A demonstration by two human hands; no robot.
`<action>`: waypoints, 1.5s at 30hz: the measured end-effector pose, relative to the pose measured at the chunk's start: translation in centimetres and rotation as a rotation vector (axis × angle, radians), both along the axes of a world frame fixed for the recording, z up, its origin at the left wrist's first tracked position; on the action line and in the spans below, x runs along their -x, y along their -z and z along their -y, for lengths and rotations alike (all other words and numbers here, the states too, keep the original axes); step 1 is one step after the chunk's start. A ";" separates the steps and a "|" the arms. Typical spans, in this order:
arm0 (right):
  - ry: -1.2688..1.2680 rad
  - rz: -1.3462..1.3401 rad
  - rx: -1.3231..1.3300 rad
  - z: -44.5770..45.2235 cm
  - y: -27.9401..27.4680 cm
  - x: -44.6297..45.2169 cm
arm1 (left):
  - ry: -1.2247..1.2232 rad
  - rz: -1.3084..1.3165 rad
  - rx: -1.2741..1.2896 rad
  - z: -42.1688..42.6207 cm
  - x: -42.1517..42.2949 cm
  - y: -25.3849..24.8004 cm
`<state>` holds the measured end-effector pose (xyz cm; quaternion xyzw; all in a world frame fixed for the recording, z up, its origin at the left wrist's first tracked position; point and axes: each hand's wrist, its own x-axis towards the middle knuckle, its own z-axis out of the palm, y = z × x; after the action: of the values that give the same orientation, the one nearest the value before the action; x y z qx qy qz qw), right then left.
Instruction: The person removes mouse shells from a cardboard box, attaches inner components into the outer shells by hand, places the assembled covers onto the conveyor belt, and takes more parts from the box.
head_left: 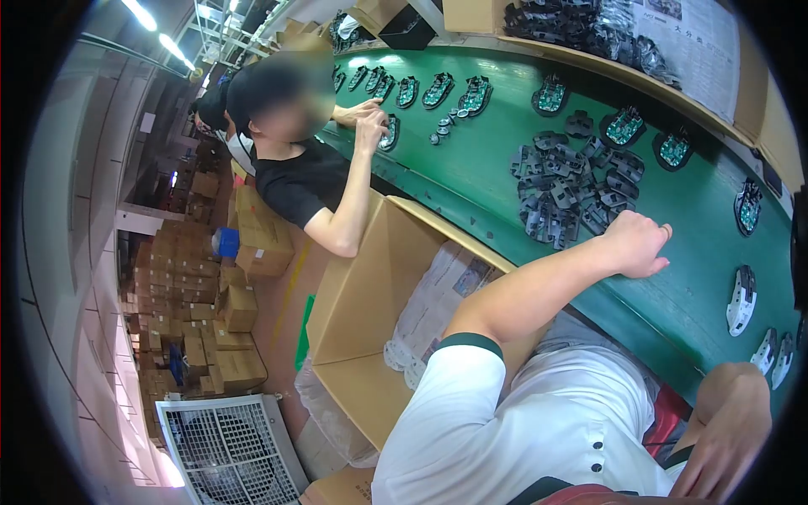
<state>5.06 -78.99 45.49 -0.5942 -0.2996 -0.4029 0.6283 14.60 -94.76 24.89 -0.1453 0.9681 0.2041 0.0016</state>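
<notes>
My left hand [638, 244] is over the near edge of the green work surface [480, 181], just beside a heap of dark plastic parts [560, 189]. Its fingers are curled, and whatever they may hold is hidden. A ring shows on one finger. At the lower right, my right hand [722, 450] is bent down close to my white shirt, its fingers stretched and slightly apart, with no object visible in it. White-topped shells [741, 301] lie on the surface above it. Dark shells with green circuit boards [624, 126] stand along the far side.
A co-worker in black [303, 181] works at the left with both hands on a shell [389, 132]. An open cardboard box [349, 324] stands against the near edge. Another box [711, 109] holds dark parts at the back. Stacked cartons and a floor fan [231, 450] are at the left.
</notes>
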 end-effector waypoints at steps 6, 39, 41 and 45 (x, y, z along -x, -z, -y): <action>0.041 -0.023 -0.017 0.0 -0.4 0.5 | 0.018 -0.021 -0.001 0.1 -0.1 0.2; 0.139 0.010 0.043 4.6 -3.1 -2.6 | 0.045 -0.004 0.058 -0.3 -0.8 0.7; 0.173 0.089 -0.060 4.0 -1.8 -2.6 | 0.070 0.030 0.057 -0.3 -1.2 0.0; 0.800 0.103 -0.703 1.1 5.5 0.7 | 0.091 -0.296 0.085 -1.6 -2.1 -1.1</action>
<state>4.36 -80.09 39.98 -0.3953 0.0730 -0.7157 0.5712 16.70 -93.17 26.03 -0.0696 0.9712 0.1817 -0.1378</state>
